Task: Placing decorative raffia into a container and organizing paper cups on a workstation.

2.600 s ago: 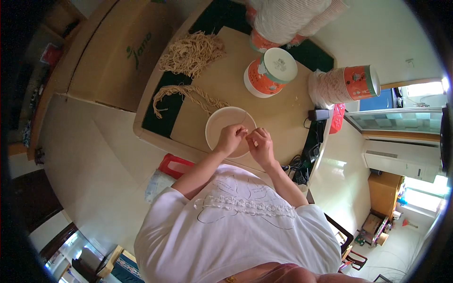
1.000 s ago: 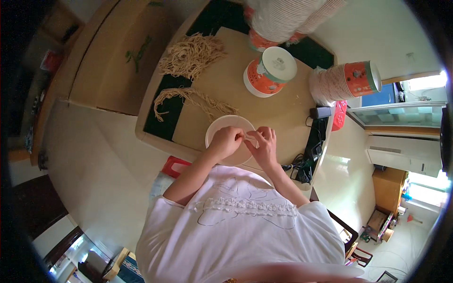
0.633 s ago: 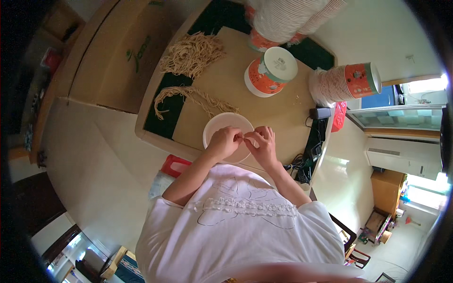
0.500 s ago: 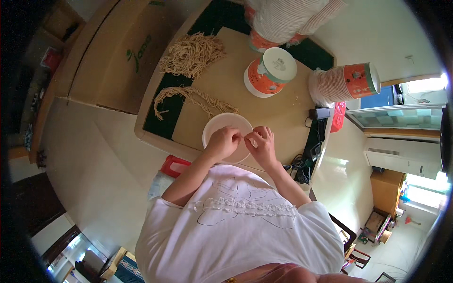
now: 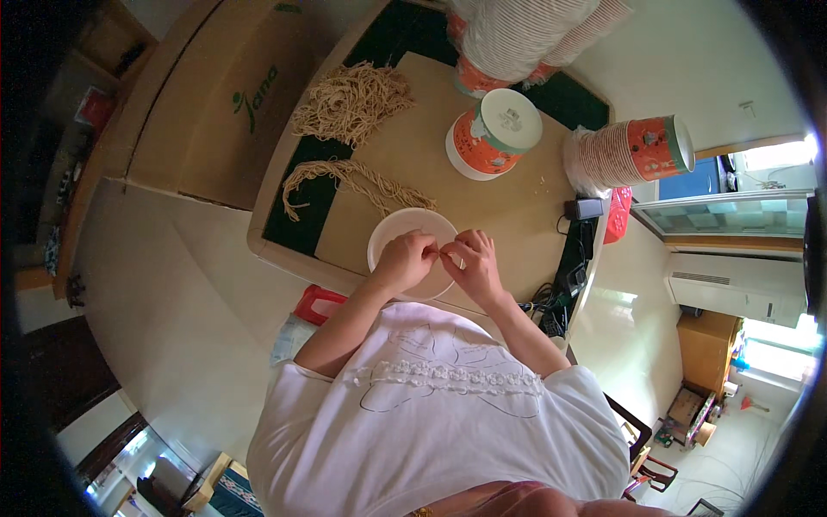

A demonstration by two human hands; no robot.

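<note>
Left hand [image 5: 405, 261], right hand [image 5: 475, 265] and white bowl [image 5: 392, 233] have all shifted slightly leftward over the last second, and the fingertips seem closer together, so the fine finger work remains centred over the bowl. Each hand is curled, thumb against forefinger, the two pinches almost meeting; anything between them is too small to tell. The bowl sits beneath both hands, near the table's close edge, on a brown board [image 5: 500, 215]. Just beyond it lies a twine hank [image 5: 392, 191], then a looser twine heap [image 5: 353, 103]. Farther out stands an orange-and-white tub [image 5: 482, 142], with a wrapped cup stack [image 5: 607, 159] rightward.
</note>
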